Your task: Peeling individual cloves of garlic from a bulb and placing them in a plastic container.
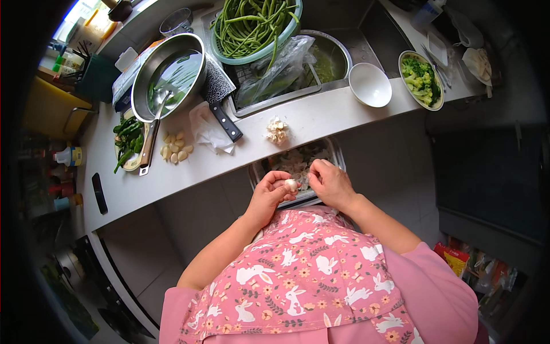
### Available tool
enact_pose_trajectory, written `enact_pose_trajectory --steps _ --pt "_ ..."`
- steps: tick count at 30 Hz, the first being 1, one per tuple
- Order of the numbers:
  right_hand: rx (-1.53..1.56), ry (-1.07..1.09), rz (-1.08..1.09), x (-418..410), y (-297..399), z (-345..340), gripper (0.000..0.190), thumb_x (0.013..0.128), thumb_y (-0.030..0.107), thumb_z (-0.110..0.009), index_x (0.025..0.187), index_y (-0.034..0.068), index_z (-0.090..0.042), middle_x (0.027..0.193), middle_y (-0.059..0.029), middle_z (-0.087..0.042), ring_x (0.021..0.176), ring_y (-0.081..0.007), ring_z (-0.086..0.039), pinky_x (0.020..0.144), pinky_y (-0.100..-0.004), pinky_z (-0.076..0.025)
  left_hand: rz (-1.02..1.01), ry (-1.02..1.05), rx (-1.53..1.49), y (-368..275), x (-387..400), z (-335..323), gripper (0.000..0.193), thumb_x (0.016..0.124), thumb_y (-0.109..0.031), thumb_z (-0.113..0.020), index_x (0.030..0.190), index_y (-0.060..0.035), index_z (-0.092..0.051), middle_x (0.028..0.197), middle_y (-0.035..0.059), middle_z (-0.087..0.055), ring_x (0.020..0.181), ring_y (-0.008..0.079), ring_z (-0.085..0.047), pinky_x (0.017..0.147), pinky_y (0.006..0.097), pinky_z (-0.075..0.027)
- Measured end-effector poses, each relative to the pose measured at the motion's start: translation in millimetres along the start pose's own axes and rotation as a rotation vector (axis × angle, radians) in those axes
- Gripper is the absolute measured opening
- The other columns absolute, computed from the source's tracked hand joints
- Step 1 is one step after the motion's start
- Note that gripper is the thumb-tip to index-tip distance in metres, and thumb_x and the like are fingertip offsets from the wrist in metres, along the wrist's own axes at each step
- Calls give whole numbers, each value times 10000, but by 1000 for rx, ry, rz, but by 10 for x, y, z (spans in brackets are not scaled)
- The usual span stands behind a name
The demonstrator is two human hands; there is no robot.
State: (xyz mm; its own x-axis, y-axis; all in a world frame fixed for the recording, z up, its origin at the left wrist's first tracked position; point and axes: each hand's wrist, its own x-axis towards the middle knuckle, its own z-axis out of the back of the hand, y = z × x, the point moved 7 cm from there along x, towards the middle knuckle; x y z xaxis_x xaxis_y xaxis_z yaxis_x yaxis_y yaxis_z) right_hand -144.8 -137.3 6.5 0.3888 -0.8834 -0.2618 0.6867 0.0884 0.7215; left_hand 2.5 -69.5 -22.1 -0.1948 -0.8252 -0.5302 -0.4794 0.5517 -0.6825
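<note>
My left hand (271, 193) grips a pale garlic clove (291, 185) between thumb and fingers, above a bin (340, 157) with papery peelings in it. Beside it on the right is my right hand (330, 180), thumb and forefinger pinched together; whether a scrap of skin is between them cannot be told. A partly broken garlic bulb (277, 131) sits at the counter's front edge, beyond my hands. To its left a group of peeled garlic cloves (174, 148) lies near a crumpled white paper towel (210, 128) and a cleaver with a black riveted handle (225, 121).
On the white counter (189, 180) stand a steel basin (200, 75) with a ladle, a plate of green peppers (129, 137), a white bowl (370, 85) and a plate of broccoli (422, 81). A basket of green beans (258, 26) rests over the sink. A black phone-like object (99, 193) lies far left.
</note>
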Motion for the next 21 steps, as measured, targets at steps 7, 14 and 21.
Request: enact_pose_trajectory --steps 7,14,21 --pt "135 -30 279 -106 340 38 129 789 127 -605 888 45 -594 836 -109 -605 720 -282 -626 644 -369 -510 32 -21 -7 45 25 27 266 900 -102 -599 1133 0 -521 992 74 -635 839 124 -605 761 255 -504" --pt "262 73 199 -103 239 -70 134 791 129 -623 852 13 -595 762 -136 -634 669 -251 -640 618 -333 -515 3 -14 82 50 5 21 248 886 -117 -621 1095 1 -559 973 60 -626 838 117 -588 784 261 -481" --pt "446 170 19 -96 84 -154 143 827 137 -608 866 -1 -606 783 -113 -661 703 -175 -644 640 -293 -507 17 -9 87 50 -11 1 240 882 -128 -630 1075 8 -587 955 61 -632 814 117 -583 770 265 -478"
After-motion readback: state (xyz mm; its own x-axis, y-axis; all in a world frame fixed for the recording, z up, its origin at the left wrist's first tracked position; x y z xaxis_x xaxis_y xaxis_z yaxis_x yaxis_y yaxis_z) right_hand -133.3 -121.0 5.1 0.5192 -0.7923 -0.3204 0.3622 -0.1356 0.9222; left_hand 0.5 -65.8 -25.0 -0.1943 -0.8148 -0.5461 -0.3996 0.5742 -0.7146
